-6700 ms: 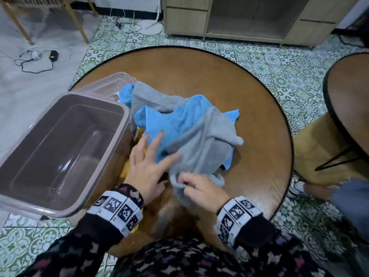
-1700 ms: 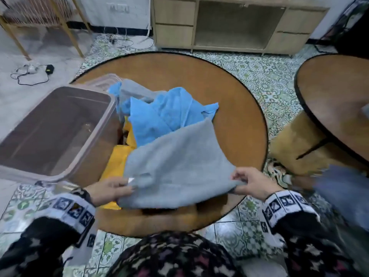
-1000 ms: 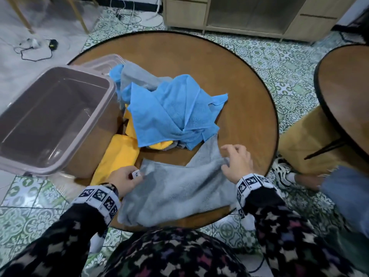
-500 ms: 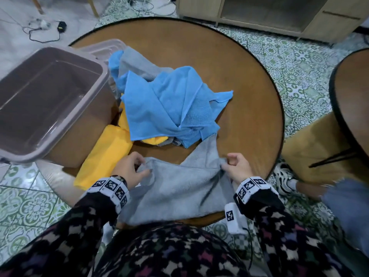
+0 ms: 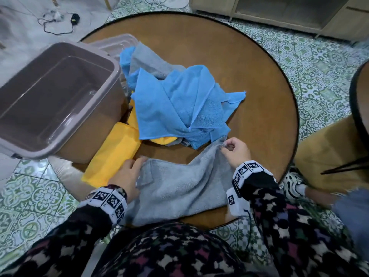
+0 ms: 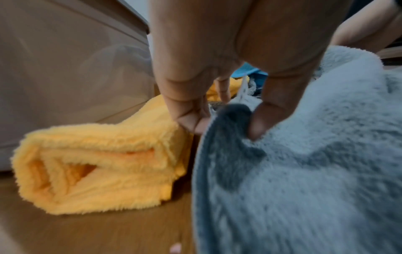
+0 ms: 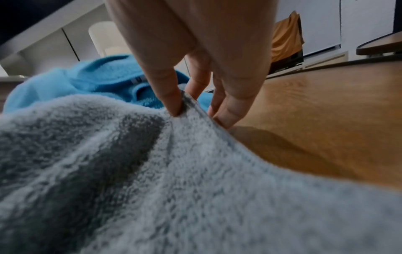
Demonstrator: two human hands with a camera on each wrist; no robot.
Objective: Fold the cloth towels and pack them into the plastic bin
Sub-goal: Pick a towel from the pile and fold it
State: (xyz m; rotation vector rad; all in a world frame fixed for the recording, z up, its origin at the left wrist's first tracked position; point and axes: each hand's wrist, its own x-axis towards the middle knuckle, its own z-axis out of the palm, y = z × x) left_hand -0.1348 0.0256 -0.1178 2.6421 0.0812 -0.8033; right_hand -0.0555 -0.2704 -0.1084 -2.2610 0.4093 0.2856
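Observation:
A grey towel (image 5: pixel 183 186) lies spread at the near edge of the round wooden table (image 5: pixel 249 80), hanging partly over it. My left hand (image 5: pixel 129 174) pinches its left corner; the pinch on the grey towel (image 6: pixel 282 171) shows in the left wrist view between thumb and fingers (image 6: pixel 191 118). My right hand (image 5: pixel 233 150) pinches the far right corner, lifted slightly, with the grey towel (image 7: pixel 174 171) pulled taut. A folded yellow towel (image 5: pixel 115 156) (image 6: pixel 97 166) lies beside the taupe plastic bin (image 5: pixel 54 100), which holds nothing.
A loose heap of blue towels (image 5: pixel 179 104) (image 7: pixel 97 77), with another grey towel (image 5: pixel 147 60) and some yellow cloth, sits mid-table behind my hands. The bin's lid (image 5: pixel 113 45) lies behind the bin. A second table (image 5: pixel 361 96) and another person's shoe (image 5: pixel 293 182) are to the right.
Since a second ago the grey towel has been laid flatter; my right hand has moved farther up with its corner and my left hand has shifted along the left edge.

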